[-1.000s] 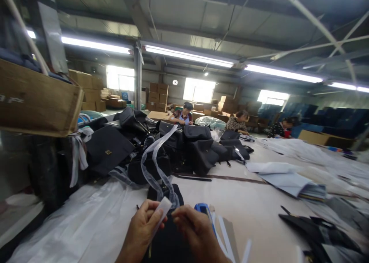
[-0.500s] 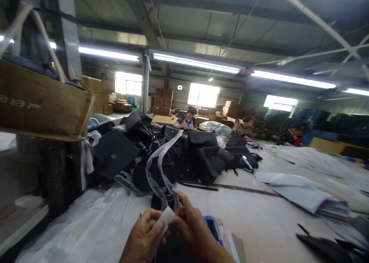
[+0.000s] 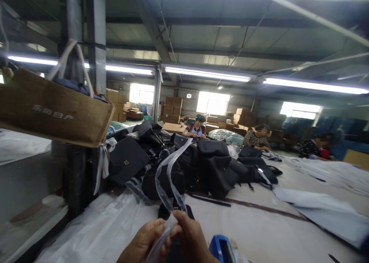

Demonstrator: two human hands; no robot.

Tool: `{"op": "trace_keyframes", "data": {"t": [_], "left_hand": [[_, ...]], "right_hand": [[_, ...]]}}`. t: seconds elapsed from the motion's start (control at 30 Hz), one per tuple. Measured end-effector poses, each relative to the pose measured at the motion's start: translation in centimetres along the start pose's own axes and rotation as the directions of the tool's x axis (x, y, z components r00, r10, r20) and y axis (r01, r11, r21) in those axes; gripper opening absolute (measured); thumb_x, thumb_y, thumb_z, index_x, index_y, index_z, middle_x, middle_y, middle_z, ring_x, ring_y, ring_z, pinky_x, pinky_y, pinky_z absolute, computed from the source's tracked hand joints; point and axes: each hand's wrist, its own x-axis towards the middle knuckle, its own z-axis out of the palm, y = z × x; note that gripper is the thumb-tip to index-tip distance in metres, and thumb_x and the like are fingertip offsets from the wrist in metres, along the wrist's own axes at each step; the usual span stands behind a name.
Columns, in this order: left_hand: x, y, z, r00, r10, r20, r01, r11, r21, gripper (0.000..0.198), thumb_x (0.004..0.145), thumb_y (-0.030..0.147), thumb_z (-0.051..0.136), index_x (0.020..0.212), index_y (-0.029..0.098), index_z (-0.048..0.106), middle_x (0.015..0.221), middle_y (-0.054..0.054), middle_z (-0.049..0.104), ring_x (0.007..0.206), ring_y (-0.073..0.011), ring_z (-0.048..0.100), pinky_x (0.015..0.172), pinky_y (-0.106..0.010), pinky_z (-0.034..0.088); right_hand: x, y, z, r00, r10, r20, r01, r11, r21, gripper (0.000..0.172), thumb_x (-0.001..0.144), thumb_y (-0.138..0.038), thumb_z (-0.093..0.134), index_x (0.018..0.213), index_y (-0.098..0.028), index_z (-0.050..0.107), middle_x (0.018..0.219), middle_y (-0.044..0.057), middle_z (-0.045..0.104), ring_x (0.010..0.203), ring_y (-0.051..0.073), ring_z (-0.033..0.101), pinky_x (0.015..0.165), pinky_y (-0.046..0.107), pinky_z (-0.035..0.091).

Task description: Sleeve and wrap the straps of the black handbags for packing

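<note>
Though apart earlier — both hands now in a pinch grip on white strip

A pale table bears black bags and white sheeting.

Two hands, perhaps three co-workers

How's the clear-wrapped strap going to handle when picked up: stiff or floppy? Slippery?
The strap is likely springy, not limp: it arcs upward, though the bags behind may prop it. Probably slippery, given its shiny clear film. Likely light, since it looks narrow.
</note>
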Motion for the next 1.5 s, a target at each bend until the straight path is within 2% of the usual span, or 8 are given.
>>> {"op": "trace_keyframes", "data": {"t": [0.17,0.37,0.57,0.67,0.87,1.1,1.37,1.5], "left_hand": [[0.1,0.3,-0.4,0.998,-0.022,0.051,0.023,1.0,-0.015,0.019,0.08,0.025,0.075,0.088,0.011,0.064,0.065,-0.005,0.066,0.048,-0.0066,0.058,0.048,-0.013,0.043],[0.0,-0.8,1.0,0.975,0.213,0.057,-0.221,0.945,0.243,0.03,0.082,0.039,0.071,0.09,0.012,0.062,0.068,-0.004,0.066,0.052,-0.0067,0.054,0.05,-0.016,0.04],[-0.1,-2.1,1.5,0.928,0.372,0.025,-0.345,0.831,0.436,0.039,0.08,0.047,0.07,0.097,0.014,0.057,0.063,-0.001,0.067,0.054,-0.01,0.057,0.051,-0.018,0.04],[-0.3,-2.2,1.1,0.934,0.358,-0.017,-0.311,0.833,0.459,0.04,0.08,0.046,0.069,0.102,0.015,0.056,0.066,-0.001,0.069,0.054,-0.0104,0.059,0.052,-0.019,0.041],[-1.2,-1.8,0.0,0.922,0.37,-0.116,-0.318,0.891,0.323,0.037,0.082,0.044,0.069,0.103,0.015,0.061,0.081,-0.005,0.073,0.067,-0.0152,0.066,0.06,-0.023,0.049],[-3.7,-2.5,-1.1,0.939,0.334,-0.076,-0.333,0.942,0.035,0.035,0.088,0.042,0.063,0.111,0.016,0.067,0.103,-0.009,0.074,0.095,-0.0248,0.069,0.08,-0.033,0.055],[-5.1,-2.1,-1.1,0.961,0.273,-0.027,-0.272,0.961,0.049,0.043,0.078,0.044,0.074,0.112,0.019,0.072,0.109,-0.009,0.074,0.11,-0.0299,0.063,0.089,-0.036,0.054],[-4.9,-2.2,-0.8,0.951,0.292,-0.102,-0.286,0.956,0.066,0.049,0.07,0.039,0.081,0.113,0.017,0.072,0.11,-0.011,0.074,0.111,-0.0306,0.063,0.092,-0.036,0.053]], "right_hand": [[1.4,-0.5,-2.1,0.981,-0.115,0.153,0.139,0.978,-0.155,0.026,0.096,-0.033,0.047,0.114,-0.022,0.061,0.086,0.005,0.068,0.076,0.018,0.062,0.07,0.029,0.046],[1.1,-4.0,-2.7,0.96,0.258,0.112,-0.278,0.935,0.222,0.035,0.096,-0.046,0.042,0.117,-0.021,0.057,0.07,-0.002,0.056,0.053,0.011,0.052,0.049,0.022,0.042],[1.9,-5.8,-0.9,0.938,0.347,0.012,-0.347,0.936,0.065,0.01,0.086,-0.028,0.057,0.085,-0.019,0.06,0.063,-0.003,0.058,0.055,0.012,0.057,0.047,0.019,0.039],[2.5,-5.1,0.0,0.912,0.408,-0.03,-0.404,0.91,0.097,0.021,0.084,-0.034,0.06,0.073,-0.018,0.054,0.057,-0.003,0.055,0.048,0.011,0.055,0.042,0.019,0.036],[0.8,-3.6,1.0,0.882,0.464,0.083,-0.448,0.768,0.457,0.046,0.087,-0.062,0.048,0.099,-0.018,0.051,0.073,-0.001,0.06,0.052,0.011,0.055,0.046,0.023,0.046],[-2.9,-3.8,4.1,0.899,0.427,0.093,-0.425,0.803,0.418,0.032,0.08,-0.035,0.063,0.106,-0.018,0.053,0.092,0.002,0.058,0.061,0.011,0.058,0.046,0.022,0.048],[-2.1,-2.6,6.2,0.837,0.528,0.142,-0.512,0.665,0.544,0.041,0.069,-0.043,0.069,0.096,-0.019,0.049,0.077,-0.004,0.055,0.044,0.006,0.05,0.039,0.021,0.045],[-1.8,-2.4,6.7,0.835,0.537,0.119,-0.519,0.696,0.496,0.035,0.069,-0.035,0.068,0.092,-0.019,0.048,0.073,-0.006,0.054,0.043,0.008,0.048,0.037,0.02,0.041]]}}
